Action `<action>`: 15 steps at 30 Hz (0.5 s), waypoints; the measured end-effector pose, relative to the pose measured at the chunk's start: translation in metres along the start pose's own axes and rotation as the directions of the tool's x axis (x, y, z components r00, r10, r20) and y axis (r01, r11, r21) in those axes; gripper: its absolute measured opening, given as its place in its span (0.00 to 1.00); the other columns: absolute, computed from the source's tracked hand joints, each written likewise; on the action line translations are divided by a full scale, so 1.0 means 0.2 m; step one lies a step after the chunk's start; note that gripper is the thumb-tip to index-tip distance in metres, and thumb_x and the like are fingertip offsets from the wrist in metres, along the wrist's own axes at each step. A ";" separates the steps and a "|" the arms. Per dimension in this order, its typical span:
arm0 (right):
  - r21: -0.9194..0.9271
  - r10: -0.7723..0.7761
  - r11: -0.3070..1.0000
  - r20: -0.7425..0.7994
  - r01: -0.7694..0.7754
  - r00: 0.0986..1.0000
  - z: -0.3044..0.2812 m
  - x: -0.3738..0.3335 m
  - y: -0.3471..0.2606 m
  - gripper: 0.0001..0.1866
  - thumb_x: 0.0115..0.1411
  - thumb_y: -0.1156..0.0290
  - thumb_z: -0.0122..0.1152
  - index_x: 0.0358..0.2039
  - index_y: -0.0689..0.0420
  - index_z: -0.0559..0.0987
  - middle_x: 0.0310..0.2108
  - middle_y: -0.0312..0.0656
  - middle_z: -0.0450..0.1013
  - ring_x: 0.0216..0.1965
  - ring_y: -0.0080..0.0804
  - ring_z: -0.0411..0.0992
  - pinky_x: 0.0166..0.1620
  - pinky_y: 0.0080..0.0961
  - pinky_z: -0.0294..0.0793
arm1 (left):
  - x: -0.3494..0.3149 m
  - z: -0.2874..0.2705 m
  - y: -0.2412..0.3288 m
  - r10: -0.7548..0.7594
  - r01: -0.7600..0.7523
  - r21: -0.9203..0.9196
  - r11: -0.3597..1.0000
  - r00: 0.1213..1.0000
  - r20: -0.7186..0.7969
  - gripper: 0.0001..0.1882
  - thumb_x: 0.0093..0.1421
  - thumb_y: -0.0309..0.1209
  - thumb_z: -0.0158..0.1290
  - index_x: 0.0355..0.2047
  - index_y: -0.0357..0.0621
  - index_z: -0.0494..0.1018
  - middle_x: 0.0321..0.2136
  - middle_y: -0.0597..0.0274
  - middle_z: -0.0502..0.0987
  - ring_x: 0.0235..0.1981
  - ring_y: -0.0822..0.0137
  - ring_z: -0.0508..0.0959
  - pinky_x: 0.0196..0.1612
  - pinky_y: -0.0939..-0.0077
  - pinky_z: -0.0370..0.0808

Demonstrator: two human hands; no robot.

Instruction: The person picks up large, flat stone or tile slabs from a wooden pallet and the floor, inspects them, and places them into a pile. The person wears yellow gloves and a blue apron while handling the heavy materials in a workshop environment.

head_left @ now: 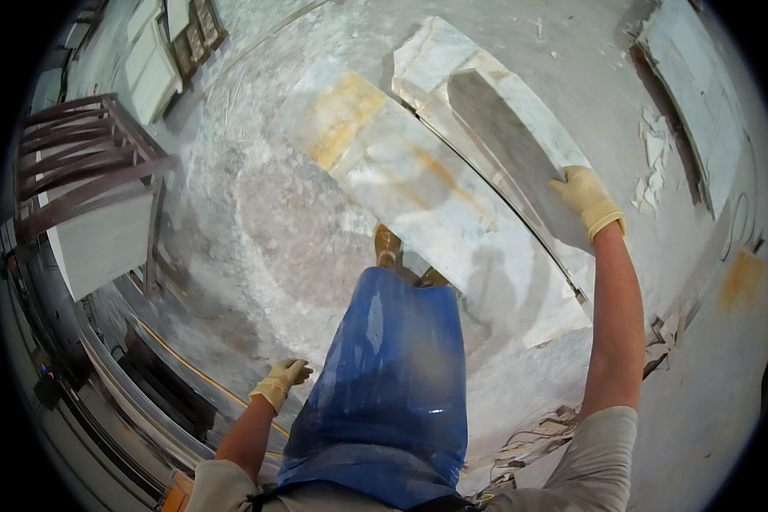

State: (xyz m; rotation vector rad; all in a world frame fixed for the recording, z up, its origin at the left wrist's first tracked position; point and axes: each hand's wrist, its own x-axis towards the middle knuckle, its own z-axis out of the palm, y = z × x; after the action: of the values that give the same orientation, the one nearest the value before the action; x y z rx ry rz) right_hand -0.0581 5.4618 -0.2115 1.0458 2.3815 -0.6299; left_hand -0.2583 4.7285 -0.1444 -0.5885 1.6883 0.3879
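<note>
My right hand [587, 199], in a yellow glove, grips the near edge of a grey stone slab [508, 136] that leans tilted over other slabs. Under it lies a large white marble slab [418, 183] with orange-yellow stains, flat on the ground. My left hand [283, 381], also in a yellow glove, hangs at my side with the fingers loosely curled and holds nothing. A wet blue apron [388, 384] covers my front, and my brown boots [388, 246] show just above it at the marble slab's edge.
A dark red metal rack [85, 162] holding white slabs stands at the left. More slabs lean at the upper left [158, 51] and upper right [695, 94]. Broken stone chips [657, 162] lie at the right and lower right. A yellow hose [179, 363] crosses the wet floor.
</note>
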 end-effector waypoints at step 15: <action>0.292 0.279 0.937 -0.299 -0.191 0.913 0.09 0.74 0.38 0.41 0.58 0.41 0.61 0.57 0.67 0.74 0.52 0.63 0.74 0.56 0.56 0.73 0.58 0.40 0.70 | 0.28 0.06 -0.21 -0.157 0.159 -0.064 0.985 0.987 0.031 0.25 0.67 0.40 0.53 0.54 0.29 0.73 0.46 0.41 0.81 0.46 0.50 0.82 0.48 0.65 0.81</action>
State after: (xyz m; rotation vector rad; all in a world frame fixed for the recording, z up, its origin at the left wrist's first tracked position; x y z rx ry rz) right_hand -0.0854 5.5793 -0.3274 1.6474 2.4377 -0.7327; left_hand -0.2302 4.6913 -0.1991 -0.7579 1.5962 0.3363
